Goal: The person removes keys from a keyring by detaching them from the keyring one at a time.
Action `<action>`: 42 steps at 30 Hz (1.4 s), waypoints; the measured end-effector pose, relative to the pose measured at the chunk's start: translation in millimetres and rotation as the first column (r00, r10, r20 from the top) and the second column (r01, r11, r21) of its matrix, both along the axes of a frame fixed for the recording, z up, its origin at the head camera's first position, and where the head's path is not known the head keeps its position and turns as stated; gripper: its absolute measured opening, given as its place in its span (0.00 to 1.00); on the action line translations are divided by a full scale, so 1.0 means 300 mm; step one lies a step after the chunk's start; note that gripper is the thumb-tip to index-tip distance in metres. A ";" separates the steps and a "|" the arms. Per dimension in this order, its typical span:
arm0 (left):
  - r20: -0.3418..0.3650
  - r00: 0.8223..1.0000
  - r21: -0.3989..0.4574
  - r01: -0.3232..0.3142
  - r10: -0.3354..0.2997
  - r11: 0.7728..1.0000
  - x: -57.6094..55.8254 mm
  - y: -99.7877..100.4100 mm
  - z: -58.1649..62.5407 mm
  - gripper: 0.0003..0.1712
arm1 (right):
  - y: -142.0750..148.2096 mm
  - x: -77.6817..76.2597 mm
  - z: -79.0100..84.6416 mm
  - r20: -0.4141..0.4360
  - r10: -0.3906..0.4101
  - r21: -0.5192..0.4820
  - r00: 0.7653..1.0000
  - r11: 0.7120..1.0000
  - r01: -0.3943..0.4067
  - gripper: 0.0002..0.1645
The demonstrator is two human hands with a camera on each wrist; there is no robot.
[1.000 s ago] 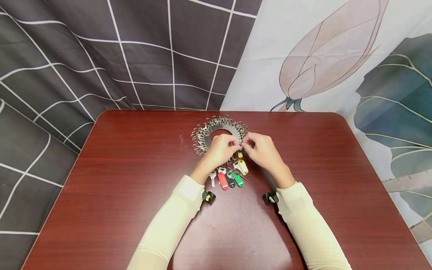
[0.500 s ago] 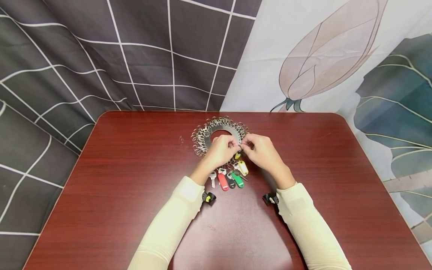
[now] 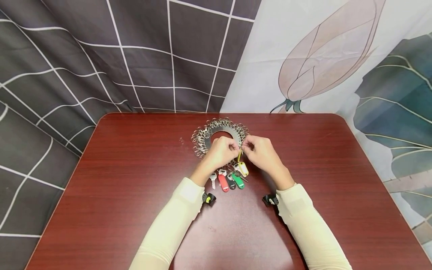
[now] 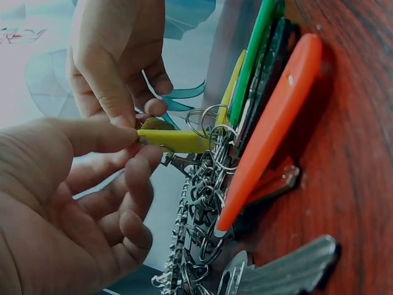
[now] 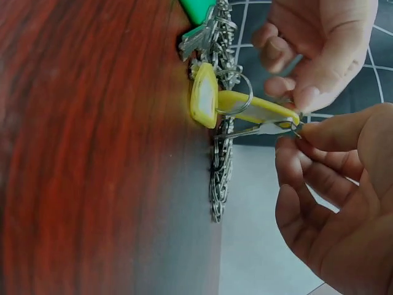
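A yellow key tag (image 5: 261, 109) stands up from a cluster of metal rings, with a small key (image 5: 275, 128) beside it. My left hand (image 3: 221, 150) pinches the small metal ring at the tag's raised end between thumb and fingertips. From the other side, my right hand (image 3: 261, 150) pinches the same ring; the fingertips hide most of it. Under the hands lies a flat grey ring plate (image 3: 207, 141), its edge hung with many metal clasps and rings. A second yellow tag (image 3: 243, 169) rests on the table nearer me.
Red (image 3: 223, 183), black (image 3: 231, 182) and green (image 3: 238, 181) key tags fan out on the near side of the plate. A silver key (image 3: 213, 180) lies left of them. The reddish-brown table (image 3: 135, 195) meets a draped cloth (image 3: 148, 67) at its far edge.
The held yellow tag has swung from lying below the fingers to hanging longer and upright between the hands. Both hands keep close together in nearly the same place.
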State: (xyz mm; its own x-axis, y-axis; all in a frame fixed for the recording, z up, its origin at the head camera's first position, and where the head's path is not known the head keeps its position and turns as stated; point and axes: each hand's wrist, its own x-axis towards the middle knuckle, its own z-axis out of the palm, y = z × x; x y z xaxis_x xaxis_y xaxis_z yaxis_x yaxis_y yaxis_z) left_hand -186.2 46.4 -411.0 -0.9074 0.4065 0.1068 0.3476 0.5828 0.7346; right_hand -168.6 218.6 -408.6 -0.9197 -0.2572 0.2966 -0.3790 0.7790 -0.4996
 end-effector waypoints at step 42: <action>-0.067 0.994 -0.223 0.073 -0.090 0.972 0.038 0.044 -0.010 0.03 | 0.066 -0.004 0.052 -0.005 -0.126 -0.086 0.992 0.988 0.125 0.05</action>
